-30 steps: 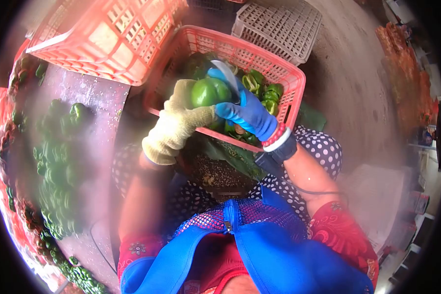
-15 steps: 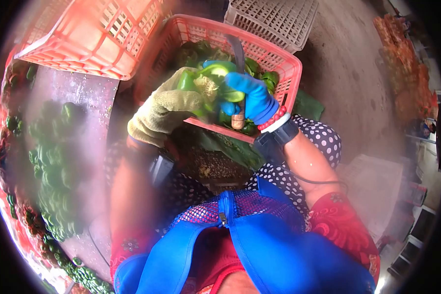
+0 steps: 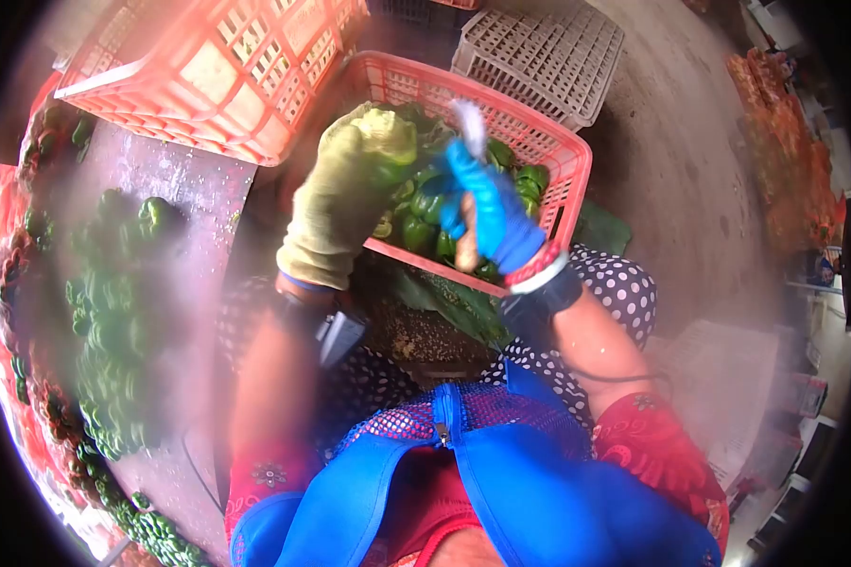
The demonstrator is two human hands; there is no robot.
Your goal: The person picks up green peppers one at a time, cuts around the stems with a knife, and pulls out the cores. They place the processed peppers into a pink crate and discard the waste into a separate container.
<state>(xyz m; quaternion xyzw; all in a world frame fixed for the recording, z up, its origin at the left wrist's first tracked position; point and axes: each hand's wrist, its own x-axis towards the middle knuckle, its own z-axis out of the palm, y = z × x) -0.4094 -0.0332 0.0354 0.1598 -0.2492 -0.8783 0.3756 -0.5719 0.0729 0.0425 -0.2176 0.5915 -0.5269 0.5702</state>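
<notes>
My left hand (image 3: 336,194), in a pale yellow knit glove, is closed around a green bell pepper (image 3: 399,156), blurred by motion, above the left side of a pink plastic crate (image 3: 577,175). In the blue-gloved fist of my right hand (image 3: 501,213) is a knife (image 3: 466,248). Its wooden handle points down toward me, while the smeared blade sticks up past the thumb. Below both hands, green peppers (image 3: 419,233), some apparently cut, fill part of the crate. A gap separates the knife from the held pepper.
A larger pink crate (image 3: 184,104) stands tilted at upper left. Behind the peppers' crate is a grey slatted crate (image 3: 539,61). Many green peppers (image 3: 113,331) lie on the floor at left. Dark green leafy or sheet-like material (image 3: 444,300) lies by the crate's near edge.
The left hand has lifted and turned away from the right with the pepper, which no longer touches the right fingers. The right hand still grips the knife. The whole view has shifted slightly.
</notes>
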